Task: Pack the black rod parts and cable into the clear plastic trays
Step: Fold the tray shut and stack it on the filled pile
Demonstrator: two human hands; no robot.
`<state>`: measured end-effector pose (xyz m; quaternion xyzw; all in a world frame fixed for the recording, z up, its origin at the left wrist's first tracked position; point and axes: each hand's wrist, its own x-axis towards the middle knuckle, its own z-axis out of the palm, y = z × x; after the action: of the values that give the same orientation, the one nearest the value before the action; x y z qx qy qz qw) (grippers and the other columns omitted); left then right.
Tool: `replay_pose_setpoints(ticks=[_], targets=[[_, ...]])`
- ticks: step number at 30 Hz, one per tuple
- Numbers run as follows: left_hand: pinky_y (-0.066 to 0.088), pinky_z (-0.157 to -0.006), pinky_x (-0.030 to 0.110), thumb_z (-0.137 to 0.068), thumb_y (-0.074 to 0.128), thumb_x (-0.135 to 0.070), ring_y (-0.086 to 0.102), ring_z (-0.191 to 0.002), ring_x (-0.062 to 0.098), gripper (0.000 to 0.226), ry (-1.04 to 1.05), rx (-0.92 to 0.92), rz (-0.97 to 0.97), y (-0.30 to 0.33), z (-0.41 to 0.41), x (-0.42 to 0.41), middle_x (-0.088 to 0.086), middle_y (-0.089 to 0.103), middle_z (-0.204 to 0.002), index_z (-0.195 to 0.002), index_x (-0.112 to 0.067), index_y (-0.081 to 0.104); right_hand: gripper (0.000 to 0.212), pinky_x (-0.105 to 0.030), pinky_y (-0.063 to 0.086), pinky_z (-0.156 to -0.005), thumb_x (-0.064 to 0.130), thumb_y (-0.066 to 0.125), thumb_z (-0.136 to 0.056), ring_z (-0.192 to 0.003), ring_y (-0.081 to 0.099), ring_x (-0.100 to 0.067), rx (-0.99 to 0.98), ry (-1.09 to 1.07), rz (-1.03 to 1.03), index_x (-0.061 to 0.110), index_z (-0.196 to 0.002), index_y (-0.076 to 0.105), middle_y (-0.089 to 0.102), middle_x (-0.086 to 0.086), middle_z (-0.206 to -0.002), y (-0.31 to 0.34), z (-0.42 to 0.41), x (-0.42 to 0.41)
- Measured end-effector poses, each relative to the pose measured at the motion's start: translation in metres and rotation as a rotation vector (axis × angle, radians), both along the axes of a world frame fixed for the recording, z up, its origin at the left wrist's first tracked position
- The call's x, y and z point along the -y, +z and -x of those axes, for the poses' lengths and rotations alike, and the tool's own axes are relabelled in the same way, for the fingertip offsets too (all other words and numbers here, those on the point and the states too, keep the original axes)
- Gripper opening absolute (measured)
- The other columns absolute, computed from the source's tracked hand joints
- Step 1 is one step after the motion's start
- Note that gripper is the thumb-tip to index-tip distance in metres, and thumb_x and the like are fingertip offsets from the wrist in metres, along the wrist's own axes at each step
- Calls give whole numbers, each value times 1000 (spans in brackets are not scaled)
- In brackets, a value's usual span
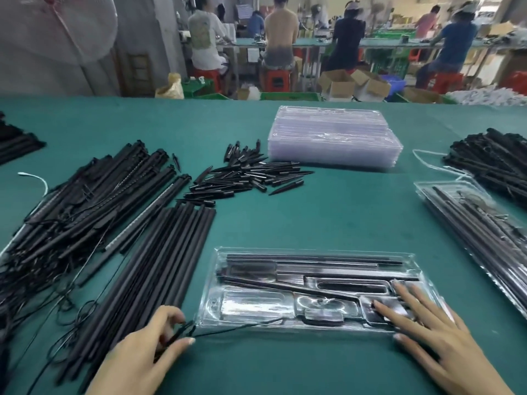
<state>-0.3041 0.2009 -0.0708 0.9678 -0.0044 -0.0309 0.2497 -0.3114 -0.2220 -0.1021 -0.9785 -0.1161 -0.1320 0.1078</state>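
1. Left hand (148, 346) fingers (186, 341) pinch the thin black cable (236, 327) beside the clear tray's (313, 250) left end.
2. Right hand (427, 332) lies flat, fingers straight, on the tray's right end.
3. Black rods (313, 257) lie in its far slots.
4. Empty trays (333, 138) are stacked farther up the tabletop (328, 212).

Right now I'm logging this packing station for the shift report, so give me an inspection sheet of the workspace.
Surface: green table, covered with sorted stock.
Job's things: clear tray in front, several black rods seated, one rod lying slantwise across it; stack of empty trays behind; filled tray at right.
Clutter: loose long rods, short pointed tips, tangled pile at left.
Hands: left hand pinches a thin black cable beside the tray's left end; right hand rests flat, fingers straight, on the tray's right end.
Cables: white cord at right.
Surroundings: seated workers, boxes, stools behind.
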Motion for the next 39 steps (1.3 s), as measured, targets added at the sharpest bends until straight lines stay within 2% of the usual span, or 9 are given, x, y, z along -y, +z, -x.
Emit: replay_pose_setpoints(ticks=[3, 8, 11, 15, 19, 24, 29, 32, 39], targets=[[48, -68, 27, -87, 59, -46, 58, -62, -1, 29, -4, 12, 12, 9, -14, -4, -25, 56, -88, -102, -51, 34, 46, -22, 15, -105, 60, 17, -97, -143, 8, 3, -18, 4, -8, 47, -136, 39, 41, 3, -148, 0, 1, -1], [43, -72, 28, -94, 47, -46, 60, -93, 6, 23, -64, 67, -189, 21, -44, 3, -27, 55, -105, -111, -49, 32, 46, -34, 22, -104, 62, 16, -96, -143, 4, 6, 31, -1, -32, 51, -136, 35, 15, 14, -154, -1, 2, -2], [43, -76, 27, -97, 39, -50, 61, -105, 7, 27, -76, 27, -300, 21, -49, 4, -29, 57, -118, -123, -52, 37, 51, -34, 21, -105, 62, 17, -96, -142, 8, 6, 42, -9, -19, 45, -132, 49, 35, 9, -151, -2, 3, -1], [42, -66, 27, -96, 33, -55, 63, -90, 9, 23, -44, 4, -347, 12, -40, 2, -21, 63, -96, -117, -52, 38, 60, -38, 22, -103, 61, 16, -97, -135, 27, -7, 28, -33, -9, 30, -130, 56, 48, -4, -142, -1, 3, -5], [38, -55, 31, -94, 42, -50, 64, -72, 18, 19, 30, 167, -283, 5, -44, 9, -16, 53, -70, -112, -45, 43, 55, -37, 19, -106, 60, 16, -96, -141, 13, 2, 25, -27, -34, 40, -131, 54, 45, -3, -143, 0, 3, -5], [32, -53, 29, -94, 49, -45, 67, -75, 20, 27, 26, 285, -315, 2, -70, 17, -13, 67, -86, -120, -38, 48, 56, -29, 13, -109, 60, 17, -97, -141, 14, 2, 14, -23, -37, 37, -130, 55, 47, -3, -142, 1, 3, -6], [32, -54, 29, -96, 45, -42, 61, -67, 19, 18, 65, 247, -370, -7, -78, 24, -9, 62, -75, -113, -36, 49, 60, -30, 13, -109, 58, 14, -98, -138, 18, 1, 28, -32, -29, 30, -127, 58, 48, -5, -141, 3, 3, -8], [35, -58, 29, -94, 46, -47, 55, -67, 21, 15, 138, 199, -332, -8, -77, 20, -8, 58, -72, -106, -39, 49, 56, -32, 12, -109, 56, 15, -99, -132, 32, -11, 27, -31, -19, 34, -130, 56, 50, -6, -139, 4, 3, -8], [34, -55, 30, -95, 48, -44, 53, -62, 23, 23, 170, 274, -247, -5, -97, 36, -5, 55, -66, -112, -29, 45, 53, -31, 12, -109, 53, 15, -100, -129, 35, -19, 13, -17, -1, 34, -130, 54, 48, -4, -142, 1, 3, -4]])
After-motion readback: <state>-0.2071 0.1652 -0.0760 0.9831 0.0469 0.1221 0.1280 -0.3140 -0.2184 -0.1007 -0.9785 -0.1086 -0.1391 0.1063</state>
